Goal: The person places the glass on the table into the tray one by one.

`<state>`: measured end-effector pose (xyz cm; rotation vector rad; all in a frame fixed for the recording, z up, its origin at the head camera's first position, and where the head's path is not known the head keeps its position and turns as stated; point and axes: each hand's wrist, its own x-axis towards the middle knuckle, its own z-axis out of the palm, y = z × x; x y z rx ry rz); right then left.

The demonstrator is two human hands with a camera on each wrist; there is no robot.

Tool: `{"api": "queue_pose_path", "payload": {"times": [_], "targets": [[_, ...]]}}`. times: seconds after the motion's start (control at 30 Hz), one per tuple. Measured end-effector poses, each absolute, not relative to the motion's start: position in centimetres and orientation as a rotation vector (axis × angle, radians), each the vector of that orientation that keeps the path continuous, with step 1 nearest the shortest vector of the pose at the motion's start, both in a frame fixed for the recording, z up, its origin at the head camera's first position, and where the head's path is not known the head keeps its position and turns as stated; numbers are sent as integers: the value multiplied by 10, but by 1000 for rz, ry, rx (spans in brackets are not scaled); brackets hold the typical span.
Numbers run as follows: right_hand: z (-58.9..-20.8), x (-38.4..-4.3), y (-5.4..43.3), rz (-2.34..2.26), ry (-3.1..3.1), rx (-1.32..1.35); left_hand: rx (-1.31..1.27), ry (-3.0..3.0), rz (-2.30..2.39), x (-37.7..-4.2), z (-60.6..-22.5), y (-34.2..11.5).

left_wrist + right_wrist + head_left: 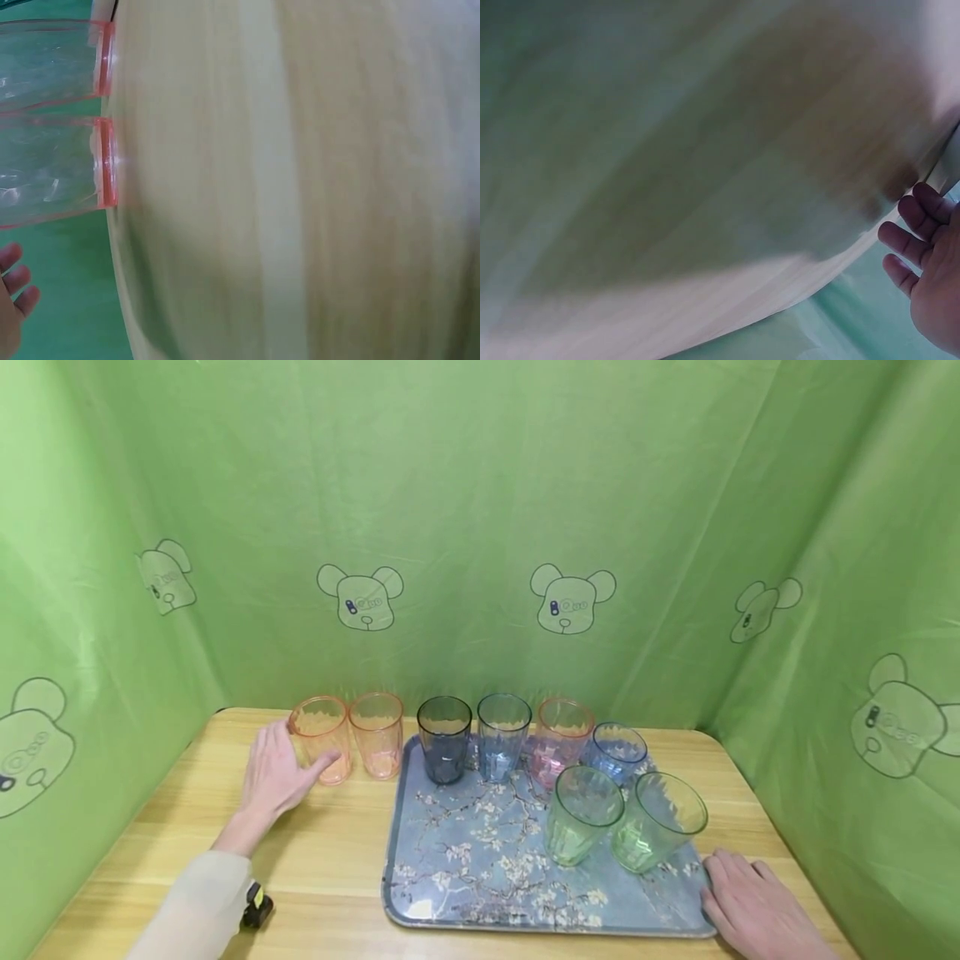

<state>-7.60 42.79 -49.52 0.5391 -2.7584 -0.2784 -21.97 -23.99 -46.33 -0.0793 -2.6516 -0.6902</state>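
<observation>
Two orange glasses stand upright on the wood table, left of the tray. My left hand (pixel 277 770) is beside the outer orange glass (pixel 324 745), its thumb stretched across the near side. In the left wrist view a gap shows between the fingers of that hand (pixel 10 296) and the same glass (pixel 49 176). Close by is the second orange glass (pixel 377 742). At the right front corner of the patterned blue tray (pixel 420 872) lies my right hand (pixel 757 906), fingers loosely extended at the rim. Nothing is held in the right hand (pixel 930 262) in its wrist view.
Along the tray's back stand a dark grey glass (pixel 445 747), a blue glass (pixel 503 743), a pink glass (pixel 557 752) and a blue glass (pixel 618 760) that looks lower. Two green glasses, left (pixel 577 827) and right (pixel 652 835), stand nearer. Green curtains (pixel 465 527) enclose the table.
</observation>
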Motion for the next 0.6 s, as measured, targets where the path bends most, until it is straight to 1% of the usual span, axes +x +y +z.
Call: {"api": "queue_pose_path", "payload": {"times": [0.27,0.6], "targets": [[-495,-76,428,-274,-2777,523,-29,-2666,-699,-223,-470,-236],[-494,-76,427,-269,-2732,548,-72,-2627,-625,-228,-473,-235]]}}
